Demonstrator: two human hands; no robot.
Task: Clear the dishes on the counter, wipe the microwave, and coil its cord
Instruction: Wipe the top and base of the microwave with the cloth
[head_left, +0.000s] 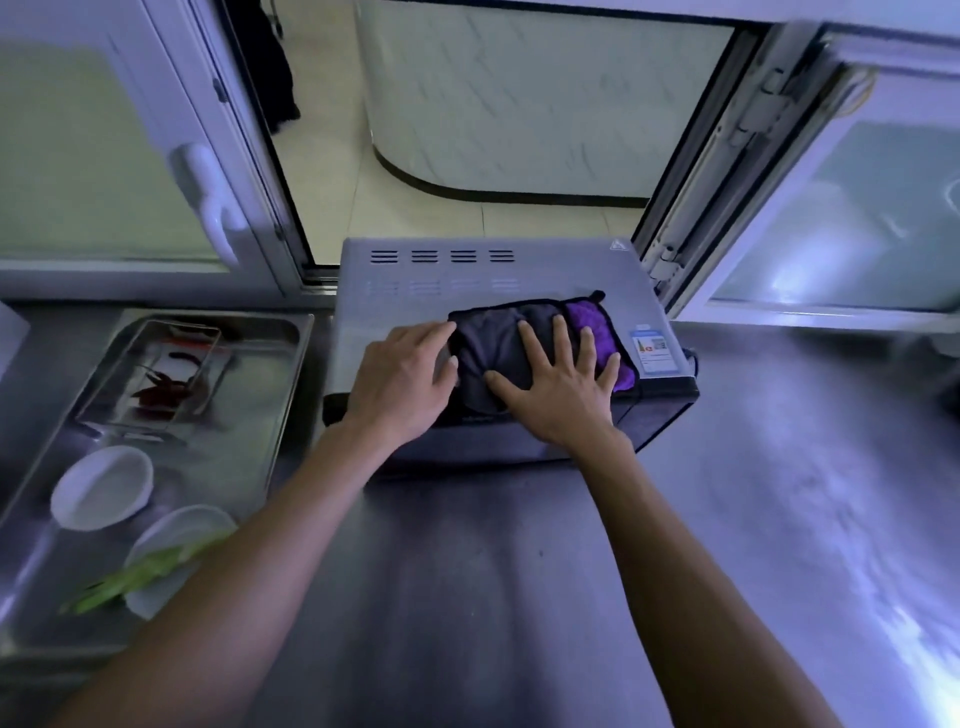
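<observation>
Microwave (498, 291): sits on the steel table (519, 571) against the open window, its grey top facing up, vent slots along the far edge, a sticker (655, 352) at the right front corner.
Cloth (524, 338): dark grey with a purple side showing at the right, lying flat on the microwave top near the front edge.
Right hand (558, 384): palm down on the cloth, fingers straight and spread apart, pressing it to the top.
Left hand (402, 379): flat on the microwave top just left of the cloth, fingers loosely together, tips touching the cloth's left edge.
Tray (291, 338): steel, on the table just left of the microwave; holds a small steel pan (150, 379) with red chillies, a white bowl (104, 486), and a white plate (176, 535) with green stalks across it.
Window: frames swung open on both sides; the right frame stands close by the microwave's right rear corner.
Cord: cannot tell where it lies.
</observation>
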